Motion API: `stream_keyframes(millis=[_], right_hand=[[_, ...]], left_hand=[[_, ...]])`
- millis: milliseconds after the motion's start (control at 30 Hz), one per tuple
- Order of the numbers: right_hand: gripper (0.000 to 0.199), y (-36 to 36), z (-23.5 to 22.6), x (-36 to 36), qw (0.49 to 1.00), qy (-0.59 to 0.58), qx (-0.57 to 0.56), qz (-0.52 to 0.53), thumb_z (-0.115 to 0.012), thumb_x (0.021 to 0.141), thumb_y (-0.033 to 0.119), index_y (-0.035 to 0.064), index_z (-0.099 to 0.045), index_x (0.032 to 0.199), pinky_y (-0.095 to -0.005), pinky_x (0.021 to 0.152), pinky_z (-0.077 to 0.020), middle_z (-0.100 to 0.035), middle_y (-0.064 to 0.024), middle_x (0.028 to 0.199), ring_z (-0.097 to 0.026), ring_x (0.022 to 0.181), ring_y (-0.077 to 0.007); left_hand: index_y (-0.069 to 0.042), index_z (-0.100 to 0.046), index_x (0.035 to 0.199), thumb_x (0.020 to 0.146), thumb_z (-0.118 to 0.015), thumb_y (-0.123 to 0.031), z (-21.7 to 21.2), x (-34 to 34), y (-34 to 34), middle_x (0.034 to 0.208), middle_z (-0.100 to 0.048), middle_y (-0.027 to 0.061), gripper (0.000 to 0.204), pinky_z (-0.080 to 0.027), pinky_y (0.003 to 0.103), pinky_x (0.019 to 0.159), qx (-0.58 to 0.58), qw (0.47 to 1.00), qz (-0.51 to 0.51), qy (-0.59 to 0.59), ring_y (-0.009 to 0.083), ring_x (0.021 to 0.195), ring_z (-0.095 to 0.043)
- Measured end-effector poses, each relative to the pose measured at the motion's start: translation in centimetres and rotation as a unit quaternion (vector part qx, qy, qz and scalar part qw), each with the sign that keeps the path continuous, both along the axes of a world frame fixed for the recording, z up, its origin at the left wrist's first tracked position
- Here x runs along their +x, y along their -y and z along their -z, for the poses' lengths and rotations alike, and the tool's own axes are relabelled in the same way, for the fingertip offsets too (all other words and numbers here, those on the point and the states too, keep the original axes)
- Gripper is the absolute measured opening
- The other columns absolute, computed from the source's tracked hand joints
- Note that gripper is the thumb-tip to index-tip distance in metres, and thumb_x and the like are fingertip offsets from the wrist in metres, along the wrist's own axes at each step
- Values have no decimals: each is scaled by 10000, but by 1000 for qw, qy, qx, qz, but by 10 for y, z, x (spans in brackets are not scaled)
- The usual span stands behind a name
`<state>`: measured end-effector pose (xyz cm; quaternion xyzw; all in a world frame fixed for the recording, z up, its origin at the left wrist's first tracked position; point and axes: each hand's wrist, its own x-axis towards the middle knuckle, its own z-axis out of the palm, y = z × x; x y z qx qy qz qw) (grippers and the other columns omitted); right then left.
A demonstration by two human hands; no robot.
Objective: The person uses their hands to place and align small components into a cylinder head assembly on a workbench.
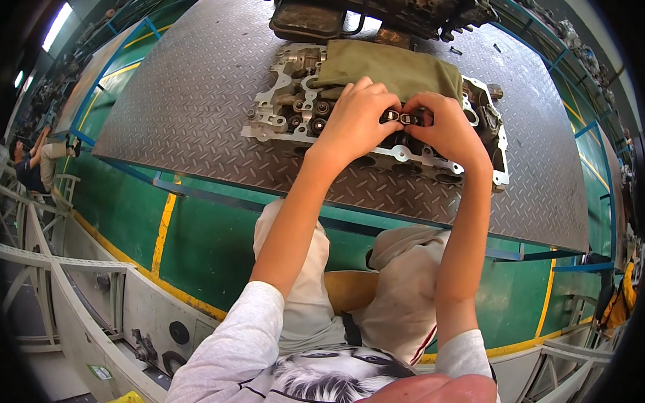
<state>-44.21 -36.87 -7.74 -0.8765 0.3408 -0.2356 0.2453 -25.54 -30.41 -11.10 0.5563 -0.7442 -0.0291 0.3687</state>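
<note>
A grey aluminium cylinder head (284, 110) lies on a checker-plate steel platform (190, 85). An olive-green cloth (389, 68) covers its far side. My left hand (359, 118) and my right hand (444, 130) meet over the middle of the head. Both pinch a small dark metal part (403, 117) between their fingertips, just above the valve area. Round valve springs (312, 109) show to the left of my left hand. My forearms reach up from the lower edge, sleeves pushed back.
A dirty dark engine block (372, 8) stands at the platform's far edge. The floor is green with yellow lines (163, 228). A person (33, 165) crouches at far left. Another person in yellow (621, 298) is at far right. White metal railing (33, 261) runs at lower left.
</note>
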Motion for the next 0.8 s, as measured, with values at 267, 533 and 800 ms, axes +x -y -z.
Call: stream_keyframes(millis=[267, 533, 800], right_hand=[[256, 2, 0, 1, 1000, -15, 2, 6, -794, 707, 51, 13, -717, 948, -376, 670, -493, -673, -143, 830, -592, 687, -268], [245, -1, -3, 0, 999, -16, -22, 22, -802, 708, 66, 15, -718, 933, -381, 681, -496, -679, -137, 841, -603, 697, -271], [253, -4, 1, 6, 998, -33, -47, 31, -819, 721, 114, 16, -699, 921, -416, 718, -507, -698, -139, 899, -648, 804, -344]], left_hand=[[-79, -721, 992, 789, -806, -210, -2, 1, -1, 996, -652, 63, 256, -449, 393, 968, 1, 1000, 2, 12, 280, 1053, -560], [-85, -721, 996, 807, -789, -214, 1, 2, 1, 994, -654, 61, 238, -447, 398, 960, -7, 1000, 0, 13, 276, 1053, -563], [-76, -719, 1011, 818, -777, -198, -2, 0, 0, 979, -630, 64, 235, -449, 395, 954, 8, 1000, 6, 0, 278, 1041, -559]])
